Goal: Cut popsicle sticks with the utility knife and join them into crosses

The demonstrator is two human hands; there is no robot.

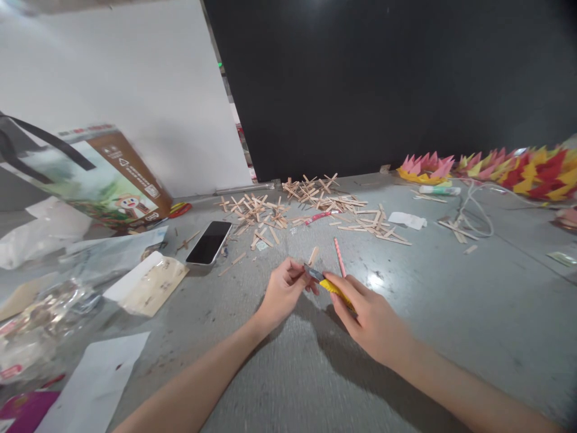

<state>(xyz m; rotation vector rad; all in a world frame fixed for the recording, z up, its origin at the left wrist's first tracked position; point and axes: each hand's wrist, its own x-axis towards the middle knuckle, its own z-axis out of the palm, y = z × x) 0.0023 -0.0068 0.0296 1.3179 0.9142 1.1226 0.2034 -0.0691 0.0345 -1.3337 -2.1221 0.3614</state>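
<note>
My right hand (367,316) grips a yellow box cutter (334,288), its grey blade end pointing left and touching or nearly touching the fingertips of the other hand. Pinched closed, my left hand (285,288) holds a short wooden craft stick (314,255), whose upper end shows beyond the blade; the fingers and knife hide the rest. Just past the right hand, a pink patterned stick or straw (339,257) lies on the grey table (279,385).
Crossed wooden sticks (261,210) lie in heaps toward the back. Left are a phone (210,243), a paper bag (108,180), envelopes (151,285) and plastic wrapping (54,313). Folded paper pieces (426,167), a glue stick (439,190) and a white cable (473,207) lie right.
</note>
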